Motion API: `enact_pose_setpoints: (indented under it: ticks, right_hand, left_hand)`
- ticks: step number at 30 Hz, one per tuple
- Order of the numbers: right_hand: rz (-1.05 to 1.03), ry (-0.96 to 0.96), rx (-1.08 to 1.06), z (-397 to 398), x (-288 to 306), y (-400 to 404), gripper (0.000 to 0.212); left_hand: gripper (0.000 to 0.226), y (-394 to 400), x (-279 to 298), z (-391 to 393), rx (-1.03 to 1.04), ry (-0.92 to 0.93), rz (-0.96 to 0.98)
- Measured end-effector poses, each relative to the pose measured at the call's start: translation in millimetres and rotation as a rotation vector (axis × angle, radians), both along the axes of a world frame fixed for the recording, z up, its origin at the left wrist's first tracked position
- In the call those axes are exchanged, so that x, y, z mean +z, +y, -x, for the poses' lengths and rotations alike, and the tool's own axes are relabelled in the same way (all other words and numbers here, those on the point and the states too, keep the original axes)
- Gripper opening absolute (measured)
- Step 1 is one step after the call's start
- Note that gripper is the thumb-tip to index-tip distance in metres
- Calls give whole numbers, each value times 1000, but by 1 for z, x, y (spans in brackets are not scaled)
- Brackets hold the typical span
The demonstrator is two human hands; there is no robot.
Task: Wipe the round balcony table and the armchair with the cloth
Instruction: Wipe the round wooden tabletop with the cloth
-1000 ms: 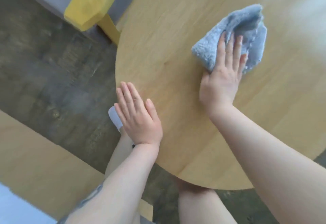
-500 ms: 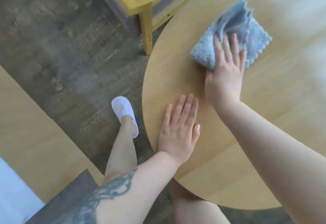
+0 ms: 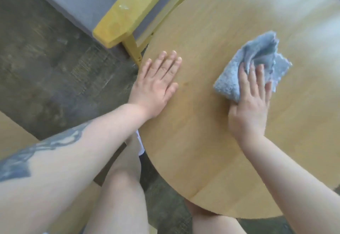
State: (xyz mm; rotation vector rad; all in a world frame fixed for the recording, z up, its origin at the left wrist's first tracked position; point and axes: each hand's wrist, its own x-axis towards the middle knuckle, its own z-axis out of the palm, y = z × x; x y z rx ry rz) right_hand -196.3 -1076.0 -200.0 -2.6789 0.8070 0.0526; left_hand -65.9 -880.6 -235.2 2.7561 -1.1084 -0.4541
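Observation:
The round wooden table (image 3: 211,141) fills the right half of the view. A crumpled blue-grey cloth (image 3: 257,59) lies on its top. My right hand (image 3: 252,103) presses flat on the cloth's near edge with straight fingers. My left hand (image 3: 158,82) rests flat on the table's left rim, fingers straight and together. The armchair (image 3: 117,20), with a yellow wooden armrest and grey cushions, stands at the upper left, close to the table's edge.
Dark stone-like floor (image 3: 46,68) spreads out on the left. A light wooden surface (image 3: 12,138) lies at the lower left. My bare legs (image 3: 119,197) stand below the table's near edge, with a white slipper partly hidden by my left forearm.
My right hand has slid the cloth across the tabletop. My left hand stays flat near the left rim. The view has shifted, showing more of the armchair.

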Motion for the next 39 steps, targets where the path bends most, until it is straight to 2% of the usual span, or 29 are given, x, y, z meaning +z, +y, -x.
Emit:
enact_pose_setpoints:
  ticks: [2, 5, 6, 7, 8, 11, 14, 15, 18, 20, 22, 25, 26, 27, 29, 31, 32, 33, 34, 36, 37, 38, 39]
  right_hand:
    - [-36, 72, -73, 20, -18, 45, 87]
    - [-130, 78, 366, 22, -17, 107, 75]
    - [-167, 59, 445, 19, -11, 111, 73]
    - [-206, 19, 414, 15, -5, 104, 74]
    - [-220, -19, 300, 13, 0, 92, 77]
    - [-110, -33, -226, 1, 5, 55, 89]
    - [-45, 63, -596, -32, -5, 80, 84]
    - [-56, 75, -630, -46, -9, 105, 80]
    - [-192, 18, -491, -89, -5, 180, 75]
    - [-256, -36, -549, -113, -3, 193, 73]
    - [-229, -43, -651, -125, -6, 184, 73]
    - [-160, 4, -644, -104, -20, 201, 72]
    - [-122, 43, -707, -85, -26, 214, 73]
    - [-72, 87, -835, -61, -28, 227, 73]
    - [-13, 136, -1258, -19, -27, 241, 71]
    - [6, 36, -1677, -10, -25, 228, 68]
    - [19, -41, -1759, -20, -24, 216, 67]
    - [29, -93, -1686, -35, -22, 208, 66]
    - [38, -122, -1472, -54, -22, 207, 67]
    - [32, -61, -915, -80, -27, 227, 72]
    - [22, -2, -757, -77, -32, 243, 73]
    - [20, 61, -732, -63, -35, 258, 72]
    - [18, 114, -823, -43, -36, 270, 71]
  left_hand:
    - [58, -10, -4, -20, -91, -46, -22]
    - [58, -11, -6, -26, -141, -93, -37]
    - [56, -11, -4, -28, -157, -77, -21]
    - [55, -11, -2, -33, -185, -43, 4]
    - [55, -14, 1, -40, -218, -9, 25]
    - [56, -35, 9, -76, -255, 31, 35]
    - [57, -66, 5, -98, -310, 38, 41]
    - [57, -75, 3, -101, -366, 31, 44]
    - [57, -93, -3, -107, -535, -5, 86]
    - [58, -98, -4, -112, -523, 46, 151]
    - [58, -100, -3, -111, -453, 114, 211]
    - [57, -98, -3, -104, -443, 73, 225]
    - [56, -98, -3, -103, -452, 46, 216]
    - [56, -96, -4, -103, -459, 27, 203]
    - [55, -93, -4, -101, -484, -6, 188]
    - [55, -90, -3, -98, -516, -41, 204]
    - [55, -89, -3, -95, -519, -35, 210]
    - [55, -86, -2, -91, -517, -17, 202]
    - [55, -81, -2, -88, -537, -1, 184]
    - [55, -67, 1, -82, -699, 11, 131]
    - [55, -57, 2, -81, -817, 15, 94]
    - [54, -48, 3, -82, -925, 21, 56]
    - [55, -40, 4, -84, -999, 24, 22]
